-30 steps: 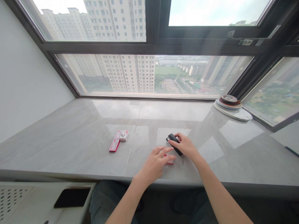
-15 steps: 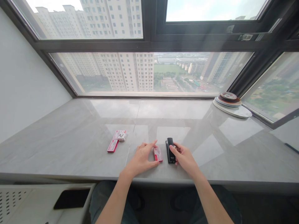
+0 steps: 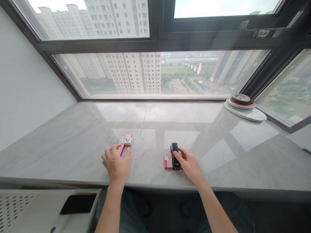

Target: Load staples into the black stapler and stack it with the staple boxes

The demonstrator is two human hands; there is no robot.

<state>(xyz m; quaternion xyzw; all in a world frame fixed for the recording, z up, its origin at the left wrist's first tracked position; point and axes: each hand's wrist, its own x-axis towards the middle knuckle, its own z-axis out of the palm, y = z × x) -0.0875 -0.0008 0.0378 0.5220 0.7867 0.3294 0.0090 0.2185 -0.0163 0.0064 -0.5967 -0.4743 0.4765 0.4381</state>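
Well, the right hand [image 3: 190,164] has a black stapler [image 3: 175,162] pinched, thumb on top and fingers along its side — it lies on the grey counter [image 3: 150,174], just beside a red-and-white box [image 3: 168,160]. Over there, the left hand [image 3: 118,165] has thumb and fingers spread about a flat red box [image 3: 122,149] — whether they touch it, I can't tell. A small white box [image 3: 128,140] sits just beyond.

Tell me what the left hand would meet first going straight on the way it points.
The left hand would likely meet the red-edged box partly hidden behind its fingers; depth is unclear, so they may already touch.
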